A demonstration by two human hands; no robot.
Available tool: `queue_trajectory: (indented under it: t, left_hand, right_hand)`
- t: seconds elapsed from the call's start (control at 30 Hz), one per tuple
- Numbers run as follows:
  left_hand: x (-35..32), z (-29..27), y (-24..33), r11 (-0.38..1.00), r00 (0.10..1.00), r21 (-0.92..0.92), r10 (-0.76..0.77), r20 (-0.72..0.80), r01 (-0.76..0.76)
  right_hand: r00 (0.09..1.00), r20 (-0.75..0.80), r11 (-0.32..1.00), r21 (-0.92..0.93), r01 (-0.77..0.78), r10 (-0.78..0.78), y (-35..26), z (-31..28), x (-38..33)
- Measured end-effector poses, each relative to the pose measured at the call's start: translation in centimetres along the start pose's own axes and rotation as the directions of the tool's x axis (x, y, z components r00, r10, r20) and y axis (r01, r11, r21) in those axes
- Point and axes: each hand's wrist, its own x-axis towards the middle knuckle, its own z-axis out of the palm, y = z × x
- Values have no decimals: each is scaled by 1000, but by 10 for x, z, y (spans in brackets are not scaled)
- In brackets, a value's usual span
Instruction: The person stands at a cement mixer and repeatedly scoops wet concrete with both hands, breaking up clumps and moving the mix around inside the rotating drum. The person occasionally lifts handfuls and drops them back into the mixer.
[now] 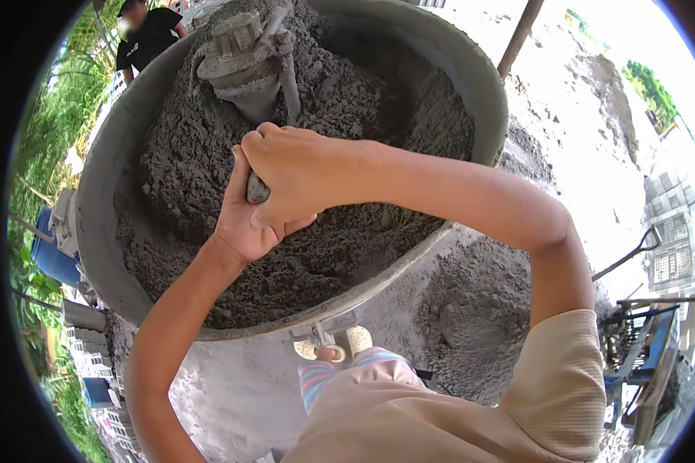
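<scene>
Both of my hands are pressed together over a large round mixer pan [486, 116], with a lump of grey concrete mix [257, 190] between them. My right hand [297, 170] is closed over the lump from above, knuckles up. From below and to the left, my left hand [243, 220] cups it, its palm partly hidden by the right. Only a small part of the lump shows in the gap between the hands. Beneath them, crumbly damp concrete mix [340, 262] fills the pan. A mortar-caked central hub [243, 65] stands just beyond my hands.
A person [148, 37] in a black shirt stands past the pan's far left rim. Grey sand [479, 309] is heaped at the pan's near right. A shovel handle [645, 245], a blue metal frame [641, 347] and stacked blocks are at right. A blue drum [54, 258] stands left.
</scene>
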Motion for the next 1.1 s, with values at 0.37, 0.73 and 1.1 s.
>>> queue_trajectory:
  t: [0.37,0.73,1.1]
  left_hand:
    - [-122,-17,45,910,713,380,378,-590,-169]
    - [-158,-58,28,815,499,551,558,-663,-179]
    - [-159,-55,37,771,603,605,583,-545,-199]
  right_hand:
    - [367,678,771,-551,-319,637,280,63,-97]
    - [10,771,724,-603,334,637,288,80,-135]
    - [242,734,753,-657,17,635,246,46,-117]
